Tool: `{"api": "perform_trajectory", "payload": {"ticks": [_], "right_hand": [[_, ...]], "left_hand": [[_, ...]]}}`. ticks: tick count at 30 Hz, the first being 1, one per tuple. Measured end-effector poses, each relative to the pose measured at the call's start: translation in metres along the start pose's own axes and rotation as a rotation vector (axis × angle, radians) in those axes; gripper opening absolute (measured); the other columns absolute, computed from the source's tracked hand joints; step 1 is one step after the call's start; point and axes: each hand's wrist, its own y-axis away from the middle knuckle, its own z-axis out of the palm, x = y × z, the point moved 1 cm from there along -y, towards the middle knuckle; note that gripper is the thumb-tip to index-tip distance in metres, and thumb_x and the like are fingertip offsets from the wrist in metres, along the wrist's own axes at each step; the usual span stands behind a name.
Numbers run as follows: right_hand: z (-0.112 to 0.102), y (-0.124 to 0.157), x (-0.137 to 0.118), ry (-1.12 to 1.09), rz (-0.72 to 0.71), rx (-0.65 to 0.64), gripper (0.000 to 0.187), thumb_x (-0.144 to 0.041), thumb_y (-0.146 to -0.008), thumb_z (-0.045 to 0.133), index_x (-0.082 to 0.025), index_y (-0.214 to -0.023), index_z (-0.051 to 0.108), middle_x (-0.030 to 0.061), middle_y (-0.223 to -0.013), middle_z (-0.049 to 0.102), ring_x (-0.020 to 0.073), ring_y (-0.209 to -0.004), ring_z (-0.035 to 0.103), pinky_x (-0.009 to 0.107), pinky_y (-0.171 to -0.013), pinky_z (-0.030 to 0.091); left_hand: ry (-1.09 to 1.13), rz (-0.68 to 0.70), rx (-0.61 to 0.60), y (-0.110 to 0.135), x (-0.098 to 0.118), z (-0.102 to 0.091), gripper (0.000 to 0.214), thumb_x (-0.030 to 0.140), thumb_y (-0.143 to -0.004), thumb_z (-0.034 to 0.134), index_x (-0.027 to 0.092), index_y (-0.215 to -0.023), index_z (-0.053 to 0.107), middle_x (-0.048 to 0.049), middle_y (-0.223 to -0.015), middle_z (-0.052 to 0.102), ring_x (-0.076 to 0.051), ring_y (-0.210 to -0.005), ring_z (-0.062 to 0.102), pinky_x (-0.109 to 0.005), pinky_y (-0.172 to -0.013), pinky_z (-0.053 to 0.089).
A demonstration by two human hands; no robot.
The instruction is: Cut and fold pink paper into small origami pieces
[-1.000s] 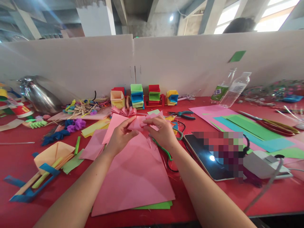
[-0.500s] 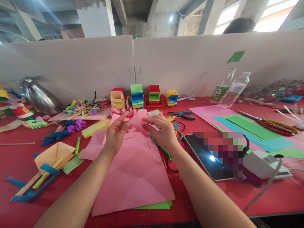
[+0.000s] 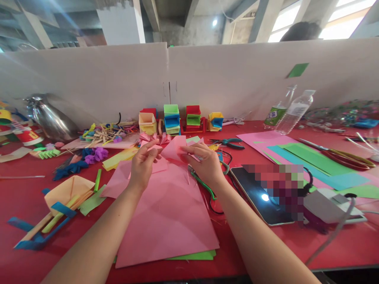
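Note:
A folded piece of pink paper (image 3: 174,149) is pinched between the thumb and fingers of my right hand (image 3: 204,161), raised above the table. Just left of it, my left hand (image 3: 143,161) holds nothing; its fingers are apart and partly bent, the tips close to the paper's left edge. Beneath both hands lies a large pink sheet (image 3: 168,221) with green paper (image 3: 192,255) showing under its front edge. Smaller pink pieces (image 3: 118,179) overlap its far left corner.
Teal-handled pliers (image 3: 227,142), a phone (image 3: 260,197) and scissors (image 3: 340,153) lie to the right. Two bottles (image 3: 296,112) stand behind. Coloured paper boxes (image 3: 171,120) line the partition. A peach paper model (image 3: 68,193) and a steel jug (image 3: 51,118) are on the left.
My left fingers have drawn slightly back from the pink paper and bent more. My right hand keeps its pinch on the paper. The whole view has shifted a little.

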Motion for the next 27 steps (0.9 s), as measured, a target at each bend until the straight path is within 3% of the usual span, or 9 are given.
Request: {"api": "perform_trajectory", "payload": {"ticks": [4, 7, 17, 23, 27], "right_hand": [[-0.0008, -0.0003, 0.0002, -0.038, 0.062, 0.026, 0.018, -0.016, -0.076, 0.062, -0.024, -0.09, 0.071, 0.0022, -0.087, 0.069, 0.0161, -0.08, 0.061, 0.033, -0.077, 0.046], [-0.0007, -0.0003, -0.0005, -0.056, 0.073, 0.022, 0.018, -0.018, -0.076, 0.061, -0.024, -0.09, 0.071, 0.0024, -0.088, 0.069, 0.016, -0.08, 0.061, 0.034, -0.078, 0.046], [-0.0006, 0.0, 0.0015, -0.093, 0.103, 0.027, 0.018, -0.021, -0.075, 0.063, -0.023, -0.092, 0.07, 0.0021, -0.087, 0.069, 0.0159, -0.08, 0.061, 0.032, -0.076, 0.046], [-0.0002, 0.0001, 0.0039, -0.115, 0.124, 0.022, 0.018, -0.021, -0.075, 0.063, -0.022, -0.092, 0.07, 0.0022, -0.085, 0.068, 0.0161, -0.082, 0.061, 0.031, -0.075, 0.047], [0.0, -0.0001, 0.0051, -0.145, 0.184, -0.008, 0.02, -0.025, -0.074, 0.064, -0.021, -0.093, 0.071, 0.0028, -0.084, 0.068, 0.0159, -0.08, 0.061, 0.031, -0.074, 0.047]], "left_hand": [[-0.354, 0.308, -0.065, 0.0021, 0.0055, -0.0024, 0.037, 0.031, -0.073, 0.067, 0.028, -0.11, 0.064, -0.0023, -0.094, 0.066, -0.015, -0.083, 0.057, -0.029, -0.08, 0.044], [-0.438, 0.374, -0.063, 0.0031, 0.005, -0.0023, 0.031, 0.028, -0.074, 0.066, 0.028, -0.105, 0.066, -0.0014, -0.091, 0.065, -0.015, -0.082, 0.055, -0.03, -0.081, 0.044], [-0.132, 0.098, 0.007, 0.002, -0.0004, -0.0001, 0.016, 0.03, -0.069, 0.071, 0.019, -0.081, 0.067, 0.0004, -0.077, 0.064, -0.013, -0.075, 0.057, -0.025, -0.074, 0.043], [0.104, -0.043, -0.039, 0.0015, -0.0019, 0.0021, 0.015, 0.028, -0.066, 0.073, 0.019, -0.075, 0.066, 0.0031, -0.071, 0.061, -0.009, -0.069, 0.053, -0.022, -0.07, 0.041], [0.145, -0.028, -0.052, 0.0008, -0.0038, 0.0022, 0.015, 0.028, -0.066, 0.073, 0.018, -0.074, 0.065, 0.0033, -0.069, 0.06, -0.009, -0.067, 0.052, -0.022, -0.069, 0.041]]}}
